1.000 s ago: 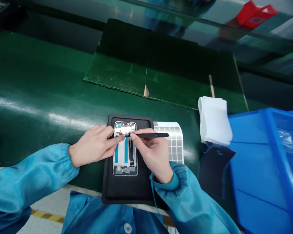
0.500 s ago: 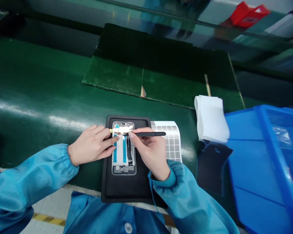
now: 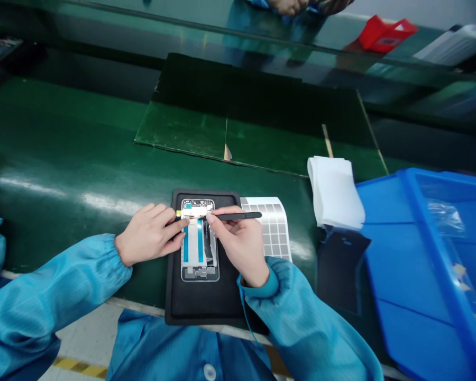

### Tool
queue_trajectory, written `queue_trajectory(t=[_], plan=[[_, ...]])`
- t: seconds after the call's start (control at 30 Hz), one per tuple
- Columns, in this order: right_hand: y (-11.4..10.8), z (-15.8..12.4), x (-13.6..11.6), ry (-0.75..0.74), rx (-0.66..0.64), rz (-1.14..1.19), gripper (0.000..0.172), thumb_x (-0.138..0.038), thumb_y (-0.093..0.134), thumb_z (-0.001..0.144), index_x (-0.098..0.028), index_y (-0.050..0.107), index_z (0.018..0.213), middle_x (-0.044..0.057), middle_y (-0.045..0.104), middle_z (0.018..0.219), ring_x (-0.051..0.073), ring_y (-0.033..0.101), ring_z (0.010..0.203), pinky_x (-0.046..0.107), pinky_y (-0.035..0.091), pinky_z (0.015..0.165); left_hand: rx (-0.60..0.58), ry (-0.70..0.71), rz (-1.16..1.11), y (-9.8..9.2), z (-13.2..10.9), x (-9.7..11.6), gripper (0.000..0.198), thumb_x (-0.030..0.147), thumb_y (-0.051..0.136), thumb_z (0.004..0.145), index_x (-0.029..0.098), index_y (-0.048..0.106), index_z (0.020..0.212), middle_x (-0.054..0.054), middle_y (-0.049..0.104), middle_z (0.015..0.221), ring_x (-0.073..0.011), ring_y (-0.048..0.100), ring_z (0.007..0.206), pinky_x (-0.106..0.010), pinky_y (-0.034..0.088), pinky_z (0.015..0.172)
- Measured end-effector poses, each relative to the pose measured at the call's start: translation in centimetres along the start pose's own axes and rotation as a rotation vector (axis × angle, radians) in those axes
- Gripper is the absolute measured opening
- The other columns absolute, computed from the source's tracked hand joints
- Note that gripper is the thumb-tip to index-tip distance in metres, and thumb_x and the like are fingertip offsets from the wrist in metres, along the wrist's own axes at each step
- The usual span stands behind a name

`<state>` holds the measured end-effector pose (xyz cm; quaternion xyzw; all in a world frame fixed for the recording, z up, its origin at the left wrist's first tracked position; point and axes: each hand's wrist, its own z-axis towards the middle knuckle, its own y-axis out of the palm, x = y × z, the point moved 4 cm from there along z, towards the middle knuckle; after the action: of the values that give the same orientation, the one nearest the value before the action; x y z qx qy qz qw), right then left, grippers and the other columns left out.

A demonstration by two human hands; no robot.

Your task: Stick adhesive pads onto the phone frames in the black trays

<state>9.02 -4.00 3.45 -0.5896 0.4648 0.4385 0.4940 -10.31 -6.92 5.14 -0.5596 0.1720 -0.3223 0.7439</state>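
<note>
A phone frame (image 3: pixel 200 264) lies open on a black rubber mat (image 3: pixel 202 309), with blue strips down its middle and a gold strip (image 3: pixel 194 212) across its top end. My left hand (image 3: pixel 148 234) presses its fingertips on the frame's left edge. My right hand (image 3: pixel 238 246) pinches black tweezers (image 3: pixel 238 216), whose tips meet the gold strip near the top of the frame. The tweezers' tips are partly hidden by my fingers.
A sheet of grey labels (image 3: pixel 273 227) sits beside the mat. Further right are folded white wipes (image 3: pixel 335 193), a dark sheet (image 3: pixel 341 267) and a blue plastic bin (image 3: pixel 416 254). A green mat (image 3: pixel 63 132) covers the bench. Across it, a person's hands (image 3: pixel 289 4) show.
The whole scene has shifted left in view as my head moved. Both hands stay on the frame, and the tweezers remain at the gold strip.
</note>
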Motion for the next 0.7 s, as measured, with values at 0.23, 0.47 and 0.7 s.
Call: queue_trajectory(t=[0.23,0.47,0.7], plan=[[0.1,0.1,0.3,-0.003,-0.001,0.03,0.022,-0.038,0.075,0.08,-0.018,0.067,0.087,0.005,0.071,0.076,0.019,0.068,0.068,0.028,0.054,0.055,-0.029,0.07,-0.08,0.7,-0.2,-0.4,0.027,0.029,0.051,0.095,0.02,0.068,0.113,-0.004,0.055,0.081,-0.0166,0.049,0.072,-0.03,0.039,0.063],[0.4,0.4,0.4,-0.051,0.001,0.058,0.023,-0.039,0.074,0.078,-0.018,0.067,0.085,0.005,0.071,0.076,0.019,0.068,0.065,0.029,0.055,0.059,-0.014,0.001,-0.261,0.2,-0.3,-0.6,0.022,0.029,0.053,0.092,0.024,0.071,0.104,-0.005,0.057,0.086,-0.0155,0.054,0.077,-0.029,0.045,0.07],[0.7,0.6,0.2,-0.117,-0.02,0.114,0.022,-0.038,0.072,0.079,-0.017,0.068,0.083,0.006,0.072,0.078,0.019,0.068,0.067,0.03,0.055,0.062,-0.384,-0.729,-0.015,0.6,-0.9,-0.5,0.037,0.044,0.041,0.096,0.02,0.057,0.072,-0.003,0.063,0.068,-0.0178,0.059,0.062,-0.028,0.031,0.057]])
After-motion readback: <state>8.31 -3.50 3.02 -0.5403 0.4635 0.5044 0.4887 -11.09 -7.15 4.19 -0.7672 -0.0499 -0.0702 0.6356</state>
